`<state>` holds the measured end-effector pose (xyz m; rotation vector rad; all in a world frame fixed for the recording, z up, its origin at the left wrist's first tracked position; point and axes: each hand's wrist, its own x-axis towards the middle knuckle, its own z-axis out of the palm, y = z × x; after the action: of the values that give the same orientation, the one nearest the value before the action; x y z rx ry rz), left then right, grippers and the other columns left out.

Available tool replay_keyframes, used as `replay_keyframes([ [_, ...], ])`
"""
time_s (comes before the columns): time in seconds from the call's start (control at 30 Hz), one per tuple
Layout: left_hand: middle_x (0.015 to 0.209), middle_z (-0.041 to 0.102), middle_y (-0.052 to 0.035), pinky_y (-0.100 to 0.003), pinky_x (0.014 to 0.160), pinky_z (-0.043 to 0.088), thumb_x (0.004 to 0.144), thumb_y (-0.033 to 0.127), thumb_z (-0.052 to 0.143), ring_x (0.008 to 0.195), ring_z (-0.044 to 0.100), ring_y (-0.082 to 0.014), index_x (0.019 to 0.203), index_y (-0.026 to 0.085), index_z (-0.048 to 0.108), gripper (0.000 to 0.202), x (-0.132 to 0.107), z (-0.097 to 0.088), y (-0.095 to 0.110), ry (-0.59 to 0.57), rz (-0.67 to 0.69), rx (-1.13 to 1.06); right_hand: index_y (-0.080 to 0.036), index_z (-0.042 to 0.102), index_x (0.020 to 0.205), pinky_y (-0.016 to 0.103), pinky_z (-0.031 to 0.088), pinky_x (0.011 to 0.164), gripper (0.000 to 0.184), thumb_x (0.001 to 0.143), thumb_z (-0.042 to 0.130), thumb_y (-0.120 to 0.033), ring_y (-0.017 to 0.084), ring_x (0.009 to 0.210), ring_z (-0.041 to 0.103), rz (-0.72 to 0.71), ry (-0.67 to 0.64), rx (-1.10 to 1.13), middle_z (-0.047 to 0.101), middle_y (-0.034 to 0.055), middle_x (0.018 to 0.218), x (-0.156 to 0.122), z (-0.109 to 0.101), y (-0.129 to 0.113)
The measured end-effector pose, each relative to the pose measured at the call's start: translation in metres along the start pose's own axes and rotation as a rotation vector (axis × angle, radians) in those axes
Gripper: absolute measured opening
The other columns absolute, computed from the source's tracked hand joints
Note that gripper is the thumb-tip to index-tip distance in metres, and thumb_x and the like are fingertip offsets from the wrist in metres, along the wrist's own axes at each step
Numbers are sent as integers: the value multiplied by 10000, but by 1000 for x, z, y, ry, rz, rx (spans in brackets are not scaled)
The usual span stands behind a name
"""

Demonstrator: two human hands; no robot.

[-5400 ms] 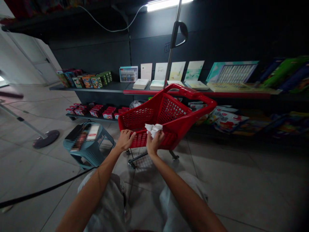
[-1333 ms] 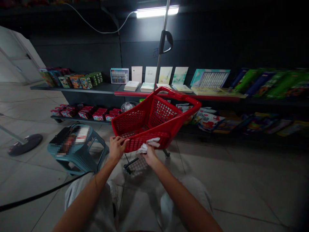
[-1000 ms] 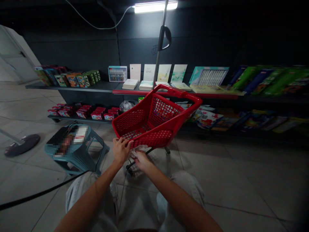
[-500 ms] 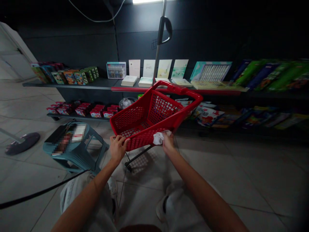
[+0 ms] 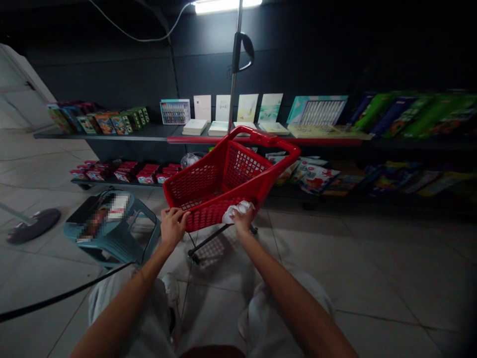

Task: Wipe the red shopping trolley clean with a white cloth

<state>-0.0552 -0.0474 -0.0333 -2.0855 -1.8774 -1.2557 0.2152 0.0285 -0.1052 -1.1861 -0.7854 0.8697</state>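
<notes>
A small red shopping cart (image 5: 208, 181) stands tilted on the tiled floor in front of me. My left hand (image 5: 172, 226) grips the near rim of its basket at the left corner. My right hand (image 5: 243, 221) is closed on a crumpled white cloth (image 5: 235, 210) and presses it against the outside of the basket's near wall. The basket looks empty inside. My knees in light trousers show at the bottom of the view.
A teal plastic stool (image 5: 112, 231) with items on top stands left of the cart. Dark shelves (image 5: 149, 133) with boxed toys, books and paint sets run behind. A metal pole (image 5: 233, 74) rises behind the cart. A black cable (image 5: 55, 298) crosses the floor; a fan base (image 5: 32, 226) lies far left.
My right hand with the cloth dropped beneath the basket's front, swung out to the right, then came back left along the near wall. My left hand kept its grip on the rim.
</notes>
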Motion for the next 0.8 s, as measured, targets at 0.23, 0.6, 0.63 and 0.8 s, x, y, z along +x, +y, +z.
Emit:
replay_keyframes([
  [0.23,1000,731,-102,-485,977,481,1010,548,551,1105,544,-331,876,261,756,377,0,6,-12,41,18,49,-216,524,1331,391,625,866,607,752,681,-314,245,1057,685,29,27,39,671,109,1266,-18,20,-43],
  [0.6,1016,730,-93,-496,978,468,1018,521,533,1083,541,-335,883,271,727,345,1,4,-16,18,66,55,-219,638,1430,517,288,1229,555,904,512,-91,320,1453,427,-885,-420,-808,584,121,1501,-6,4,-121],
  [0.63,1020,731,-95,-492,970,470,1020,521,527,1083,538,-337,887,271,727,346,1,4,-18,20,72,61,-216,637,1431,525,281,1219,551,905,523,-98,328,1440,431,-881,-433,-842,594,128,1490,-4,4,-122],
  [0.8,1023,745,-91,-466,957,475,1015,534,524,1059,554,-327,856,271,714,361,8,0,-34,-35,130,60,-208,647,1402,592,209,1214,519,891,586,-136,342,1304,512,-873,-537,-920,668,147,1365,14,-1,-133],
])
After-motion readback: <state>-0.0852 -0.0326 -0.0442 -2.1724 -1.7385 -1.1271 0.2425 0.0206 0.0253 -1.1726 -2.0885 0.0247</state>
